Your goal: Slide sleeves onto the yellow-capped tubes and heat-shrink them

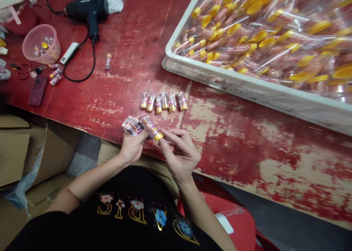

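Over the front edge of the worn red table, my left hand (134, 144) is closed around a small fanned stack of printed labels (132, 125). Its thumb also presses against a small clear tube with a yellow end and a printed label (153, 129). From the right, the fingertips of my right hand (180, 152) pinch the yellow end of that same tube. Just beyond my hands, several similar small tubes (164, 100) stand or lie in a loose row. One more tube (108, 61) lies apart, farther off to the left.
A large white crate (209, 76) piled with yellow-capped tubes fills the back right. At the back left are a black heat gun (89, 10) with its cable, a pink basket (29, 53), red scissors (23, 71) and a purple phone (38, 91). Cardboard boxes (16, 152) stand below.
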Available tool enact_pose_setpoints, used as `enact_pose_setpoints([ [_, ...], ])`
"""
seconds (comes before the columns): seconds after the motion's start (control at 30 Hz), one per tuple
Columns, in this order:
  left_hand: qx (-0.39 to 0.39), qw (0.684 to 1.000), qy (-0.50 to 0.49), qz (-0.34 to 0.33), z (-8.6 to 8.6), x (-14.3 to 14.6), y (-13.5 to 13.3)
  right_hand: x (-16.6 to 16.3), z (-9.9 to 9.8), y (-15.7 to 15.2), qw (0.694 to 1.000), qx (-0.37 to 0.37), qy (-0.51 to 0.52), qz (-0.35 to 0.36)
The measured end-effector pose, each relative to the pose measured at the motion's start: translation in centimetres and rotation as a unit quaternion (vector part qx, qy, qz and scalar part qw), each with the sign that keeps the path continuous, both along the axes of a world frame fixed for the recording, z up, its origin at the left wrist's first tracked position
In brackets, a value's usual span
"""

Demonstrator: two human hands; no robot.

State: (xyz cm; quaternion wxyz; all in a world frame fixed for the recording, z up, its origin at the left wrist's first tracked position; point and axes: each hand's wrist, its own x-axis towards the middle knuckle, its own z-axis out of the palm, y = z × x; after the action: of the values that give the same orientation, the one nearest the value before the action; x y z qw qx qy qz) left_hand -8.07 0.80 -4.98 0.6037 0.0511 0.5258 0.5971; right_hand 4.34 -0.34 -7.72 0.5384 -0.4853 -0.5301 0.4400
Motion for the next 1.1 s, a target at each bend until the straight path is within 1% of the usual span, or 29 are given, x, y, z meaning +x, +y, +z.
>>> enact_pose_setpoints([
  [0.1,0.004,1.0,-0.017,-0.017,0.0,-0.2,0.0,-0.1,0.2,0.1,1.0,0.022,-0.018,-0.006],
  [0.27,-0.01,0.999,-0.031,-0.018,-0.2,-0.5,0.0,-0.5,0.0,0.3,0.997,0.017,-0.069,-0.043],
  [0.43,-0.006,0.999,-0.044,-0.008,-0.5,-0.9,0.3,-1.1,-0.3,0.6,0.995,0.051,-0.069,-0.043],
  [0.5,-0.009,0.999,-0.048,0.001,-0.8,-1.4,0.7,-1.6,-0.7,1.1,0.995,0.05,-0.074,-0.039],
  [0.6,-0.02,0.999,-0.04,0.031,-1.9,-2.7,1.5,-3.2,-2.0,2.9,0.996,0.044,-0.079,-0.026],
  [0.67,-0.026,0.997,-0.01,0.073,-3.1,-3.9,2.0,-4.9,-3.3,4.8,0.995,0.045,-0.09,-0.014],
  [0.73,-0.035,0.992,0.045,0.114,-4.4,-5.2,2.4,-6.7,-4.6,6.9,0.99,0.045,-0.136,-0.001],
  [0.8,-0.039,0.987,0.105,0.118,-5.5,-6.2,2.8,-7.8,-5.4,8.6,0.975,0.048,-0.215,0.031],
  [0.83,-0.037,0.985,0.134,0.105,-5.8,-6.6,3.0,-7.7,-5.7,9.3,0.965,0.054,-0.251,0.055],
  [0.9,-0.024,0.979,0.191,0.063,-6.0,-7.2,3.6,-6.4,-5.8,10.1,0.948,0.075,-0.295,0.089],
  [0.97,0.008,0.964,0.265,0.004,-5.8,-7.6,4.3,-3.6,-5.8,10.4,0.937,0.091,-0.328,0.075],
  [1.03,0.053,0.936,0.342,-0.073,-5.5,-7.9,5.2,-0.6,-6.2,10.8,0.916,0.089,-0.387,0.047],
  [1.1,0.079,0.896,0.405,-0.16,-5.6,-8.0,6.1,1.5,-7.1,11.2,0.882,0.072,-0.46,0.067],
])
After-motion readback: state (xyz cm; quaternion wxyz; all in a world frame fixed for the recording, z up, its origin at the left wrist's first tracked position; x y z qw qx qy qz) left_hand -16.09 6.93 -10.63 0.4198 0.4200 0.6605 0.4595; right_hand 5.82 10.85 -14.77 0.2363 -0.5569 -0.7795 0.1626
